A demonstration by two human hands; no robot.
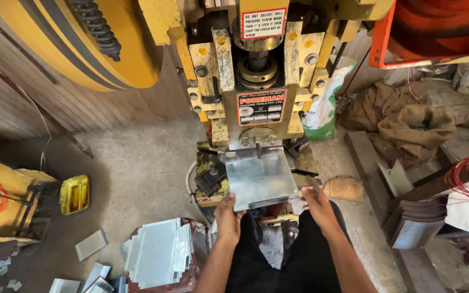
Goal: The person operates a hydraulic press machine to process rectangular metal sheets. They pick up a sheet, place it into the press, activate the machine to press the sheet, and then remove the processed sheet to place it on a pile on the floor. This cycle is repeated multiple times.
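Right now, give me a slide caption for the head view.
Left hand and right hand hold a metal sheet under a yellow press.

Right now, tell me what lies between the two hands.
The head view shows the near edge of the metal sheet, held by left hand and right hand.

Sheet (259, 176) lies under press (256, 70); stack (158, 252) lies left.

Bare concrete floor (142, 168), dusty. Lying on it: metal offcuts (90, 244) at left, yellow can (75, 193), white-green sack (321, 108), brown sacking (403, 116) at right.
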